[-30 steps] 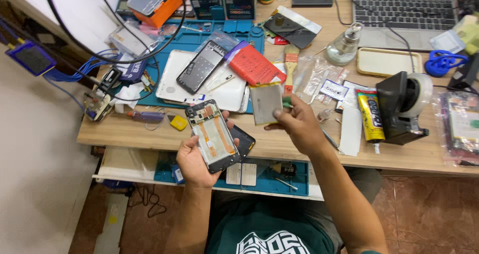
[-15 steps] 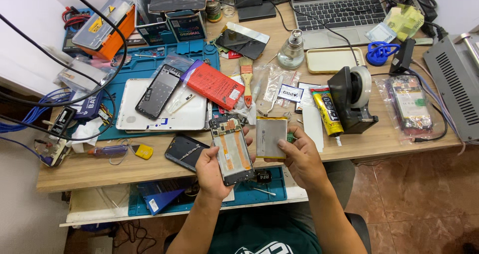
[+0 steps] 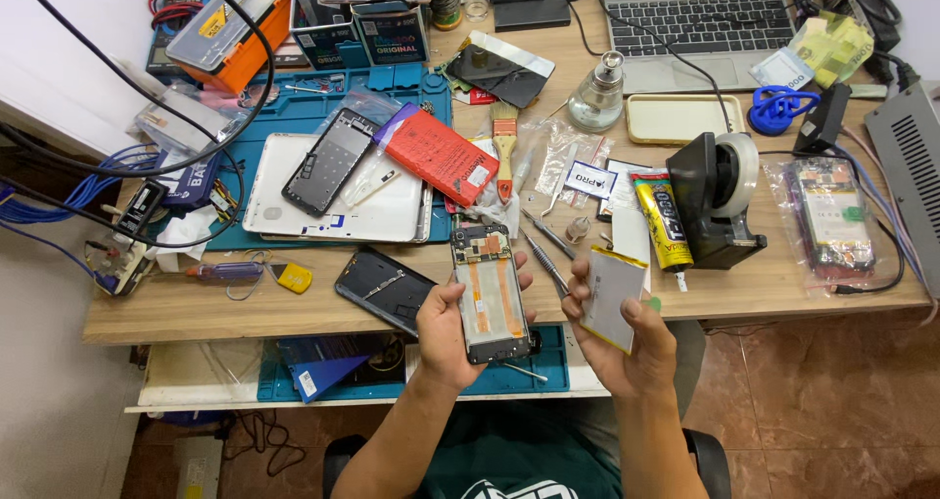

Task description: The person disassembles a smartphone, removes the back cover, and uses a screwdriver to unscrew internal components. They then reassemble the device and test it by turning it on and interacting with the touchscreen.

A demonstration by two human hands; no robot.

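Note:
My left hand (image 3: 452,334) grips an opened phone body (image 3: 488,291), its back cover off, orange strips and a circuit board showing inside. It is held upright over the table's front edge. My right hand (image 3: 627,354) holds a flat silver battery pack (image 3: 613,297) just to the right of the phone, tilted, a small gap between the two. A black phone back cover (image 3: 384,289) lies on the wood to the left of my left hand. Metal tweezers (image 3: 544,248) lie just beyond my hands.
A blue work mat (image 3: 323,112) carries a white tablet shell (image 3: 387,215), a dark phone frame (image 3: 329,162) and a red box (image 3: 441,156). A black tape dispenser (image 3: 713,201), glue tube (image 3: 662,221), brush (image 3: 503,146), glass bottle (image 3: 597,94) and laptop (image 3: 697,19) crowd the right and back.
Both hands have come closer to me and a little apart, with the phone body and battery still in them. The camera view has shifted, so the table appears moved left and up.

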